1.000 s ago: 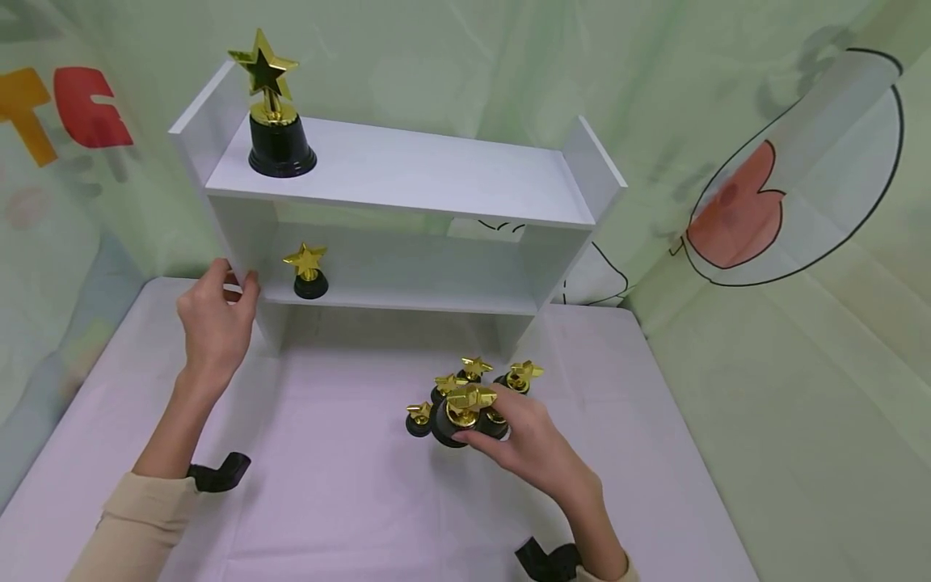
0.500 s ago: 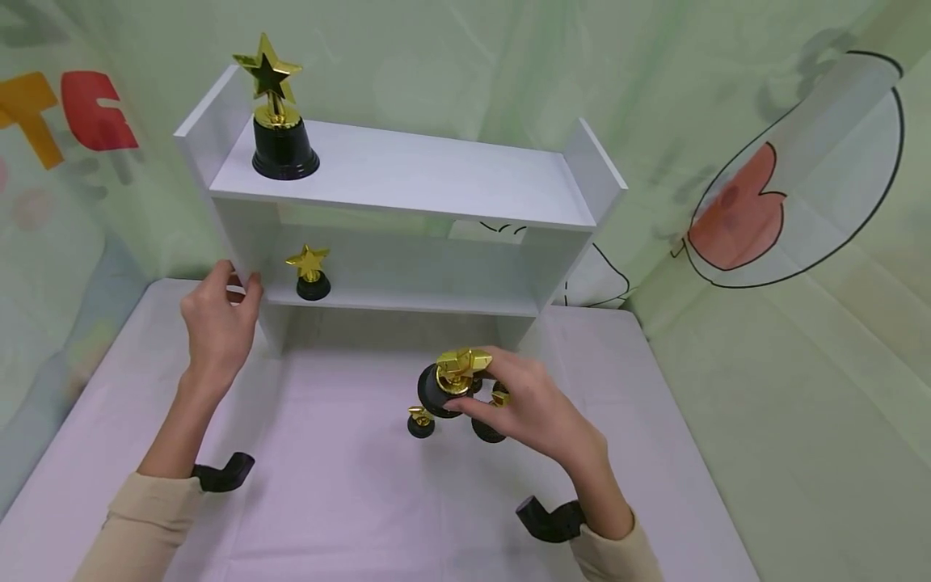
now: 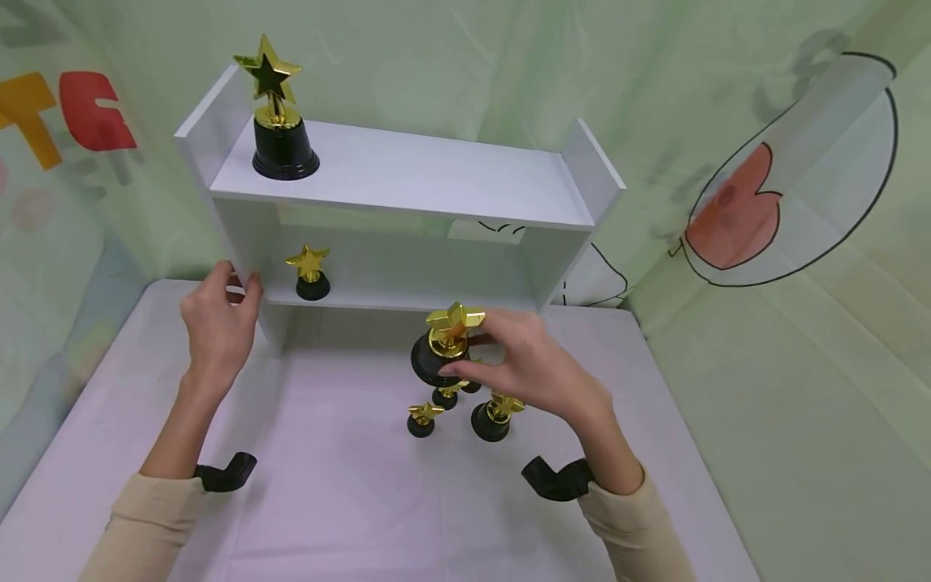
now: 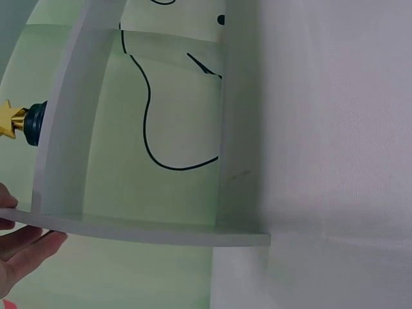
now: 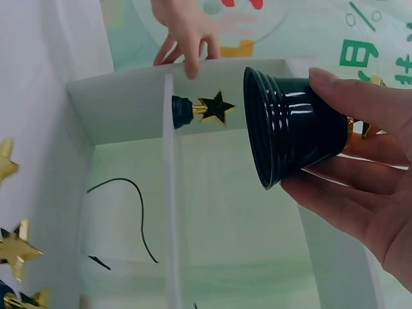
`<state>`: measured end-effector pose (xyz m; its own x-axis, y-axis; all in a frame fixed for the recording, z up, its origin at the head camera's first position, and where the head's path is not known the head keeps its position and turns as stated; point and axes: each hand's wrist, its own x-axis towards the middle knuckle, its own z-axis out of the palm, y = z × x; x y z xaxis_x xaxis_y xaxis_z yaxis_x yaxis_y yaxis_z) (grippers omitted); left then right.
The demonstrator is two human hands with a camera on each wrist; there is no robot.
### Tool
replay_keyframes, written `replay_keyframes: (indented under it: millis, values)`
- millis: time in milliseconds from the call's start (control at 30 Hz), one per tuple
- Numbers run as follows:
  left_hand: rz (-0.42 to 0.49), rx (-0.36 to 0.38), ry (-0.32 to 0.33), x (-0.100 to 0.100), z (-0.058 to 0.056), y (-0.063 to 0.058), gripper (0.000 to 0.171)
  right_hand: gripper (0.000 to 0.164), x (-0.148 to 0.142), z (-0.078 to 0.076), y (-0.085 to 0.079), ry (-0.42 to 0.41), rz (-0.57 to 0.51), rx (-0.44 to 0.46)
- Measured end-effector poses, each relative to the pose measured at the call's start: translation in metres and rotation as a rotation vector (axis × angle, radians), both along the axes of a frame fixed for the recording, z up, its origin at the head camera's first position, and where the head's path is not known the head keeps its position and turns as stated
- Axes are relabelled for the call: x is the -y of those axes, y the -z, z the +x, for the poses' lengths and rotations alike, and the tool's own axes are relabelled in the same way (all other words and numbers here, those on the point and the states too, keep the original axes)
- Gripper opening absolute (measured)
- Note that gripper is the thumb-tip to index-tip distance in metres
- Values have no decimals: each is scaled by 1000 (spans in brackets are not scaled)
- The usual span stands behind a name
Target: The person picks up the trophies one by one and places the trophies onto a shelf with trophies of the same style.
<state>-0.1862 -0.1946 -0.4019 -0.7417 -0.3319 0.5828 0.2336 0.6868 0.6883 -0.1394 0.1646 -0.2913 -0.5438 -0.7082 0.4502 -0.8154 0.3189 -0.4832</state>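
Observation:
My right hand (image 3: 534,364) grips a large star trophy (image 3: 440,360), gold star on a black base, above the table in front of the shelf. In the right wrist view, fingers and thumb wrap the trophy's black base (image 5: 296,129), its underside facing left. My left hand (image 3: 218,323) holds the left side panel of the white shelf unit (image 3: 407,174). The left wrist view has its fingers (image 4: 38,251) on both faces of that panel (image 4: 161,233). A large star trophy (image 3: 284,149) stands on the top board at left; a small one (image 3: 313,283) stands on the board below.
Below the raised trophy, several star trophies stand on the white-covered table (image 3: 349,501): a small one (image 3: 421,424) at left, a bigger one (image 3: 490,420) at right, others partly hidden behind. A green printed curtain (image 3: 407,65) hangs behind the shelf.
My right hand has lifted the large trophy up from the group and carried it toward the shelf, uncovering the trophies beneath. The left hand stays on the shelf panel.

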Motion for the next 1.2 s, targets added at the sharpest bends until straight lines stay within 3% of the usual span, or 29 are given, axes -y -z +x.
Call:
replay_keyframes:
  millis: [233, 400, 700, 967, 1200]
  values:
    - [-2, 10, -4, 1, 1, 0, 20, 37, 5, -12, -19, 24, 50, -59]
    - [2, 6, 1, 1, 1, 0, 20, 36, 11, -19, -36, 31, 42, -52]
    - [4, -12, 3, 0, 0, 1, 19, 34, 24, -33, -71, 65, 37, 2]
    - [-1, -17, 0, 0, -2, 2, 18, 42, 36, -40, -91, 67, 81, 26]
    - [12, -47, 16, 0, -2, 2, 15, 36, 48, -51, -107, 88, 71, 101]
